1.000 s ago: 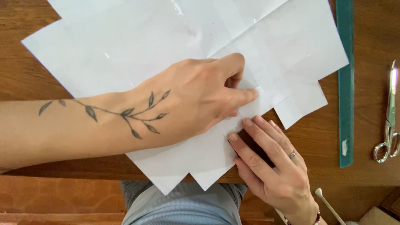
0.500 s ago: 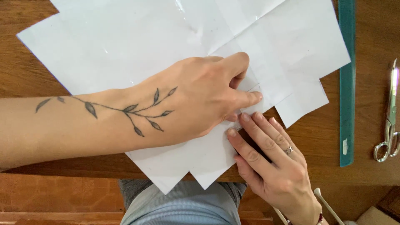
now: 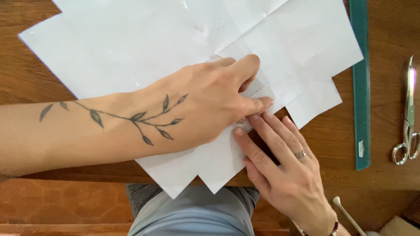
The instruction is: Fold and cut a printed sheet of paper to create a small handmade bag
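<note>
White paper sheets (image 3: pixel 144 48) cover most of the wooden table (image 3: pixel 385 26) in front of you, overlapping at odd angles, their lower corners jutting over the near table edge above your lap. Your left hand (image 3: pixel 205 102) lies flat on the paper near the middle of the spread, palm down, with the forearm coming in from the left; the index finger bends over a folded edge and the thumb stretches out to the right along a crease. It grips nothing, it only presses the sheets down. Your right hand (image 3: pixel 280 166) comes up from the lower right, fingers extended and close together, their tips resting on the paper's edge right against your left thumb. A ring (image 3: pixel 300 153) shows on one finger. Whether those fingertips pinch the paper edge or merely press on it, you cannot tell from this view; the hand is otherwise flat and closed on nothing else.

Just beside the paper's right edge lies a long green ruler (image 3: pixel 361 87), running from the far side of the table toward you, with the sheets touching or slightly overlapping its far end. Well to the right of it rest metal scissors (image 3: pixel 407 118), blades pointing away from you, handles nearest you. A thin white stick (image 3: pixel 348 214) pokes in at the bottom right, near your right wrist
</note>
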